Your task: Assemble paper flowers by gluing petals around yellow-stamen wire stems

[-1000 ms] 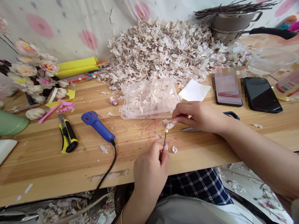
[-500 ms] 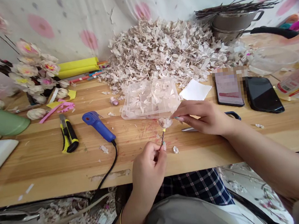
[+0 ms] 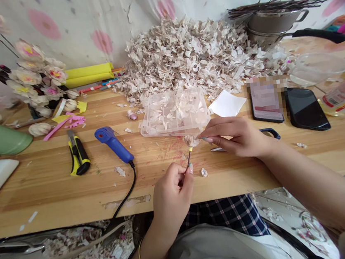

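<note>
My left hand (image 3: 175, 187) is closed round a thin dark stem (image 3: 189, 159), which it holds upright with a slight tilt. At the top of the stem sits a small pale flower head (image 3: 189, 140) with a yellow band under it. Thumb and forefinger of my right hand (image 3: 234, 137) are pinched at the flower head's right edge, on what looks like a pale petal. Just behind the flower lies a clear compartment box (image 3: 174, 123) with loose petals in it. Under my right hand, scissors (image 3: 271, 133) are partly hidden.
A large heap of pale petals (image 3: 186, 57) fills the back. To the left lie a blue glue gun (image 3: 114, 146) with its cord and a yellow-black utility knife (image 3: 78, 154). White paper (image 3: 228, 103) and two phones (image 3: 307, 108) lie to the right. Finished flowers (image 3: 32, 77) stand back left.
Both hands stay almost in place, with the same grip on the stem and at the flower head. The view has shifted very slightly.
</note>
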Available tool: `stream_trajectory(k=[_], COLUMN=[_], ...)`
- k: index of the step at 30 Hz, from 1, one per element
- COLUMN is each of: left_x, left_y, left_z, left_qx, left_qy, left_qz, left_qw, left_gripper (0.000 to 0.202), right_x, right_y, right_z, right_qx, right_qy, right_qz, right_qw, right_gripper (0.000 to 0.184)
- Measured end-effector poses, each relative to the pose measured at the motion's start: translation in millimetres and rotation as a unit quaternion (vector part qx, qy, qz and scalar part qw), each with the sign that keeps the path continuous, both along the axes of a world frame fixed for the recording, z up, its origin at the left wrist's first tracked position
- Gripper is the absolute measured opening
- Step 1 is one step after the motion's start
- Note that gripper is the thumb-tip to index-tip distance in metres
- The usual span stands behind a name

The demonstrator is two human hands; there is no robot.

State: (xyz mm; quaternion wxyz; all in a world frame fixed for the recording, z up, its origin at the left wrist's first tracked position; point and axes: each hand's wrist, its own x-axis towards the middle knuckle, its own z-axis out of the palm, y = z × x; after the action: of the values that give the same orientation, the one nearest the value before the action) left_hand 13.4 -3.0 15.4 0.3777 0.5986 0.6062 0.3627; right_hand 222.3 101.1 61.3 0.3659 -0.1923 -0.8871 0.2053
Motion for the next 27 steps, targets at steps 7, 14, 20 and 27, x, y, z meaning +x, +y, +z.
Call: stream_trajectory(k=[7,14,20,27], left_x=[-0.1,-0.9,-1.1,-0.1], left_y=[-2.0,-1.0,-1.7,-1.9], left_z=[0.2,0.3,0.0,0.0], left_qx=[0.003,0.004,0.006,0.002], left_qy=[-0.003,-0.005,-0.001,0.001], left_qz=[-0.001,-0.007,-0.002,0.005], left_qw=[1.0,1.0,1.0,1.0], left_gripper=[0.034,0.033,0.032,0.032], right_x=[-1.2,-1.2,-0.9,-0.6], right_y=[-2.3,-2.6,-3.8,-4.0], right_z=[1.5,4.0,4.4,2.2], right_qx=[-0.011,0.011,0.0,0.0], right_qy=[0.012,-0.012,-0.002,-0.022], right_qz=[0.01,0.013,0.017,0.019], right_qw=[1.0,1.0,1.0,1.0], right_gripper=[0.021,0.025,0.024,0.025])
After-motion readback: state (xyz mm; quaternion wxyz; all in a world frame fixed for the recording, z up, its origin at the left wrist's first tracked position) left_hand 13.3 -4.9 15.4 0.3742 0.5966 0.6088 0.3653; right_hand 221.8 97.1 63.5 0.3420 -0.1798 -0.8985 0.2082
